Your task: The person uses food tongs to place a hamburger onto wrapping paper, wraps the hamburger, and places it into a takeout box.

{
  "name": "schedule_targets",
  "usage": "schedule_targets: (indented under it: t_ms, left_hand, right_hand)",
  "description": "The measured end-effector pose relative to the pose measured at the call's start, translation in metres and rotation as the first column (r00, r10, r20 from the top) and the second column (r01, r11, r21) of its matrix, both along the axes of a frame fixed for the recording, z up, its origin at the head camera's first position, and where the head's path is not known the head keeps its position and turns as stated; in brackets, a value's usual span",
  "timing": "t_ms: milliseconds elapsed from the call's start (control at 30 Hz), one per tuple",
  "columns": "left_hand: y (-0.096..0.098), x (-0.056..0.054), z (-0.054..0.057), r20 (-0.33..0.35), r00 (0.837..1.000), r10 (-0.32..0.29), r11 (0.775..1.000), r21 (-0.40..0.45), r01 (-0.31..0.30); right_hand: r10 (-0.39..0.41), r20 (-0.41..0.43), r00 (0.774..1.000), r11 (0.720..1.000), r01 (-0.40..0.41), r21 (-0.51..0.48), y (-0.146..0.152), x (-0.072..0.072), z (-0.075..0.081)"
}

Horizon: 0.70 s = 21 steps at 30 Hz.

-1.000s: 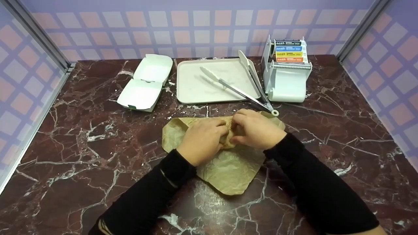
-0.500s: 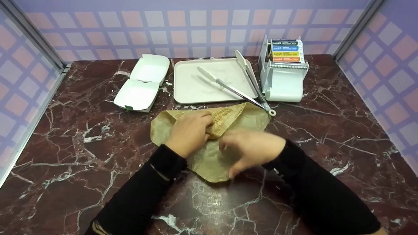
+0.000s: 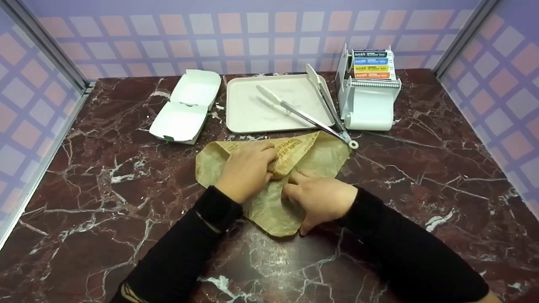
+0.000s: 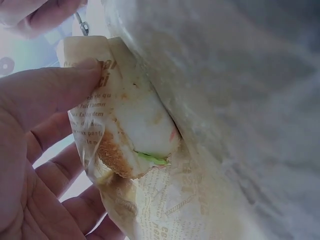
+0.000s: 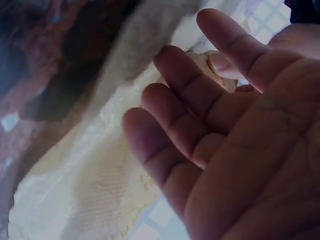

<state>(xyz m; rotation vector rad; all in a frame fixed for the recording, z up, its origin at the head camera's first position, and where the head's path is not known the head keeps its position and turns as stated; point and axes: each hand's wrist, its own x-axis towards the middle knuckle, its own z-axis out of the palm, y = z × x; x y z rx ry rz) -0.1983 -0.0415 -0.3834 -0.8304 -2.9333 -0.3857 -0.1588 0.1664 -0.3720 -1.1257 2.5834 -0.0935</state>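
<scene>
A sheet of brown printed wrapping paper (image 3: 269, 216) lies on the marble table, its far side folded over toward the person. Inside the fold sits a sandwich (image 4: 150, 130), showing white bread, a browned crumbly part and a bit of green leaf in the left wrist view. My left hand (image 3: 248, 170) holds the wrapped sandwich, its thumb pressing the paper against it. To the right, my right hand (image 3: 322, 198) rests over the paper's near right part, fingers extended and thumb at the paper's edge. In the right wrist view its fingers (image 5: 175, 120) are spread and only loosely bent.
An opened white clamshell box (image 3: 179, 120) stands at the back left. Behind the paper is a pale tray (image 3: 244, 113) with metal tongs (image 3: 305, 118) lying across it, their handle end close to the paper. A label dispenser (image 3: 370, 105) stands at the back right.
My right hand has let go of the folded paper beside the left hand and moved nearer, onto the front right part. The paper and left hand have shifted slightly left.
</scene>
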Motion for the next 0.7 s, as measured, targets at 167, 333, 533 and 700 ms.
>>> schedule_targets:
  t_ms: [167, 333, 533, 700]
  left_hand:
    - [0.001, 0.001, 0.0, 0.005, 1.0, 0.002, 1.0, -0.006, -0.002]
    - [0.0, 0.003, 0.002, 0.028, 0.999, -0.029, 1.0, 0.001, 0.029]
    - [-0.004, 0.005, 0.009, 0.144, 0.984, -0.102, 0.995, 0.034, 0.098]
    - [-0.011, 0.003, 0.013, 0.239, 0.961, -0.137, 0.99, 0.071, 0.124]
  right_hand:
    - [0.002, -0.02, 1.0, 0.999, -0.003, -0.05, 0.0, -0.002, -0.002]
    - [0.057, -0.051, 0.997, 0.984, -0.065, -0.167, 0.004, -0.006, 0.002]
    - [0.065, -0.038, 0.997, 0.969, -0.072, -0.238, 0.008, -0.009, 0.009]
    - [0.003, -0.046, 0.999, 0.957, -0.016, -0.288, 0.01, -0.01, 0.012]
